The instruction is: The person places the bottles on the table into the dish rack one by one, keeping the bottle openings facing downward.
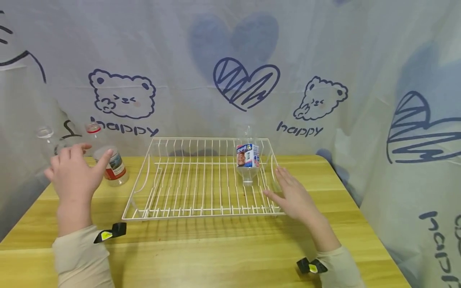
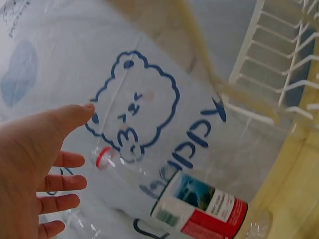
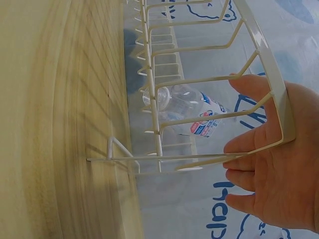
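Observation:
A white wire dish rack [image 1: 201, 216] stands on the table. Inside its right part, a clear plastic bottle [image 1: 247, 155] with a blue-and-white label leans neck down. My right hand [image 1: 296, 197] is at the rack's right end, fingers extended along the rim, thumb towards the inside. In the right wrist view the rack's end bar [image 3: 264, 52] crosses in front of that hand [image 3: 291, 169]. To the left, my left hand [image 1: 77, 172] is raised with fingers spread and nothing in it. Close beside it stands a clear bottle [image 1: 116, 166] with a red neck ring and red-and-white label.
Another clear bottle [image 1: 45, 140] stands at the far left, partly behind my left hand. A printed curtain [image 1: 173, 48] hangs right behind the wooden table [image 1: 201, 256]. A black band sits at each wrist.

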The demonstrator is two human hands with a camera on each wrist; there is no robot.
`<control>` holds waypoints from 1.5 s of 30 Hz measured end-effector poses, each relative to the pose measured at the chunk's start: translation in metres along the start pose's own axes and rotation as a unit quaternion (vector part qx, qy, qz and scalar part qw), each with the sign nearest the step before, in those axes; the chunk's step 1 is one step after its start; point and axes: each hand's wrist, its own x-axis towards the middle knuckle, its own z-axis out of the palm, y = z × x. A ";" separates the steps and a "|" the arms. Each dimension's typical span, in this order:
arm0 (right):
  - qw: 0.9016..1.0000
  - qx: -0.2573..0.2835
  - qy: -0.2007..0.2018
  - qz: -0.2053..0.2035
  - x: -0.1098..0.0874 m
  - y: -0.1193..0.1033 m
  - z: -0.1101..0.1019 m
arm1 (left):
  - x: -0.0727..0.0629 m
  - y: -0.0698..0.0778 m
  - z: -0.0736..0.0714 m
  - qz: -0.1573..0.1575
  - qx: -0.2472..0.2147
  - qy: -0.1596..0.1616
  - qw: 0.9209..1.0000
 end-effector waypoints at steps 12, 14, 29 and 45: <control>1.000 -0.002 0.004 -0.002 0.001 0.001 0.003 | 0.018 -0.027 0.012 0.020 0.040 -0.022 0.999; 1.000 -0.001 0.004 -0.002 0.001 0.001 0.003 | 0.021 -0.030 0.012 0.020 0.040 -0.018 0.999; 1.000 0.000 0.004 -0.001 0.001 0.003 0.004 | 0.053 -0.038 0.023 0.021 0.090 -0.031 0.995; 1.000 0.002 0.004 -0.002 0.001 0.003 0.003 | 0.063 -0.035 0.037 0.012 0.134 -0.061 0.989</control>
